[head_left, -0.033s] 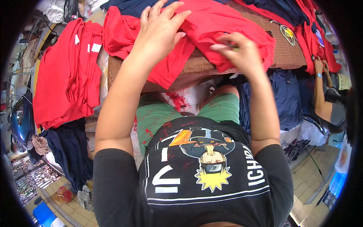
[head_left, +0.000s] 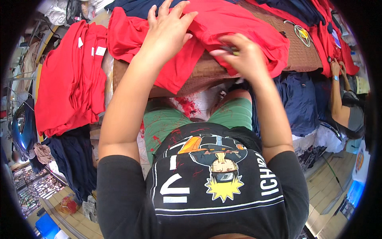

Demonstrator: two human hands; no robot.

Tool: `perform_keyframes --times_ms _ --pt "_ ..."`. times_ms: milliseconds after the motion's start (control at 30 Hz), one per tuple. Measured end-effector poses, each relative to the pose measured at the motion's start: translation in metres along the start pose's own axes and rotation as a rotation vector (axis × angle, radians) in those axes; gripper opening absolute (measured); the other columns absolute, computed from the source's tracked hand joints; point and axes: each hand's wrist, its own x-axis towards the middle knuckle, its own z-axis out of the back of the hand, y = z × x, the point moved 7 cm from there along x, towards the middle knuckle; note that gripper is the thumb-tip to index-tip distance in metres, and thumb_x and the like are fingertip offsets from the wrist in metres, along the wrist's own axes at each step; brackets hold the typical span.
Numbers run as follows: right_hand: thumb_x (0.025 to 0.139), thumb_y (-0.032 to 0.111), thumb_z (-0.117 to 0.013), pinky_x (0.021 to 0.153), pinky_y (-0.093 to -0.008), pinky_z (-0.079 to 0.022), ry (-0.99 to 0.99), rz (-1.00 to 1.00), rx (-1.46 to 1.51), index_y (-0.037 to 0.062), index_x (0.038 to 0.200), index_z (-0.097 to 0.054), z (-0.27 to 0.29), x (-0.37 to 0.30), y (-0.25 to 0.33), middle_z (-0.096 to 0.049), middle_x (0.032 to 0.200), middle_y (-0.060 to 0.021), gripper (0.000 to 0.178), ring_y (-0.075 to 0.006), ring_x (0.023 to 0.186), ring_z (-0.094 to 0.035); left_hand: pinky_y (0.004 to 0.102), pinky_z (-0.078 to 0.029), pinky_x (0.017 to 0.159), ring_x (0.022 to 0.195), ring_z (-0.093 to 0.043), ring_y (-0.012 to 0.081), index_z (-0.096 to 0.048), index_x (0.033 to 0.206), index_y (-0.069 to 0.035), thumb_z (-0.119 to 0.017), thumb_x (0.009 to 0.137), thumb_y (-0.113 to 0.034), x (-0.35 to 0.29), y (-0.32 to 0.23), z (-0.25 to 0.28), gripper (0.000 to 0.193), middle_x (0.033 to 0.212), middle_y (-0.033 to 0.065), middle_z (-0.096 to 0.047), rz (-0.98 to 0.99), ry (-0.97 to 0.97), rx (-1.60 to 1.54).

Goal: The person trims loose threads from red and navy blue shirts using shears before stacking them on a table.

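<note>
A red garment (head_left: 238,28) lies spread over a brown patterned padded surface (head_left: 300,57), one corner hanging over its near edge. My left hand (head_left: 169,30) rests on the red cloth with its fingers spread, holding nothing. To its right, over the same garment, my right hand (head_left: 242,51) is closed round a small dark tool (head_left: 229,49). Only a bit of that tool shows between the fingers, with a yellowish spot on it, and the hand is slightly blurred, so its kind stays unclear.
Red garments (head_left: 71,75) with white tags are heaped at left. Navy garments (head_left: 296,103) hang at right below the padded surface. A coil of pale cord (head_left: 302,36) lies at the far right. Beyond it, another person's hands (head_left: 337,68) touch red cloth. Red threads litter my lap.
My right hand has shifted a little to the left over the red garment, with the small dark tool in it. My left hand has stayed almost in place.
</note>
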Motion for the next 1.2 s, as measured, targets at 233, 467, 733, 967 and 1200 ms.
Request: perform_keyframes --times_ms 233,467,733,967,1200 --pt "0.07 0.007 -0.073 0.054 -0.0334 -0.049 -0.154 0.211 -0.145 0.011 0.091 -0.067 0.007 -0.014 0.029 -0.059 0.076 -0.006 0.023 -0.0233 0.065 -0.062 0.0405 -0.046 0.092 0.101 -0.062 0.0246 -0.07 0.101 -0.01 -0.068 0.079 -0.013 -0.05 0.004 -0.021 0.022 0.103 0.004 -0.068 0.107 -0.062 -0.337" --pt "0.062 0.006 -0.069 0.057 -0.0349 -0.053 0.087 0.159 -0.135 0.0153 0.094 -0.067 -0.03 -0.065 0.002 -0.06 0.079 -0.0025 0.033 -0.0241 0.068 -0.064 0.0389 -0.043 0.095 0.111 -0.056 0.0261 -0.07 0.105 -0.008 -0.068 0.082 -0.021 -0.113 -0.025 -0.046 0.027 0.113 0.0062 -0.065 0.376 0.075 -0.593" --pt "0.066 0.007 -0.069 0.061 -0.0356 -0.054 0.125 0.061 -0.075 0.0164 0.097 -0.068 -0.035 -0.066 -0.006 -0.064 0.084 -0.0028 0.032 -0.0256 0.074 -0.065 0.035 -0.044 0.092 0.103 -0.059 0.0218 -0.074 0.086 -0.009 -0.075 0.077 -0.015 -0.102 -0.028 -0.057 0.011 0.101 0.0056 -0.069 0.594 0.099 -0.665" --pt "0.068 0.005 -0.069 0.066 -0.0349 -0.053 0.153 0.007 0.076 0.0122 0.098 -0.068 -0.035 -0.065 -0.015 -0.066 0.089 -0.0054 0.03 -0.027 0.079 -0.066 0.0316 -0.046 0.089 0.102 -0.061 0.0183 -0.07 0.084 -0.002 -0.07 0.08 -0.009 -0.112 -0.021 -0.016 0.008 0.101 0.0079 -0.068 0.386 0.443 -1.159" --pt "0.08 0.006 -0.068 0.073 -0.0308 -0.052 0.186 -0.165 0.309 0.0042 0.098 -0.068 -0.03 -0.067 -0.022 -0.069 0.091 -0.0099 0.019 -0.0231 0.084 -0.068 0.0263 -0.048 0.078 0.086 -0.064 0.0163 -0.067 0.087 0.001 -0.07 0.081 -0.006 -0.108 -0.015 0.001 0.01 0.092 0.0098 -0.068 0.465 0.589 -1.014"
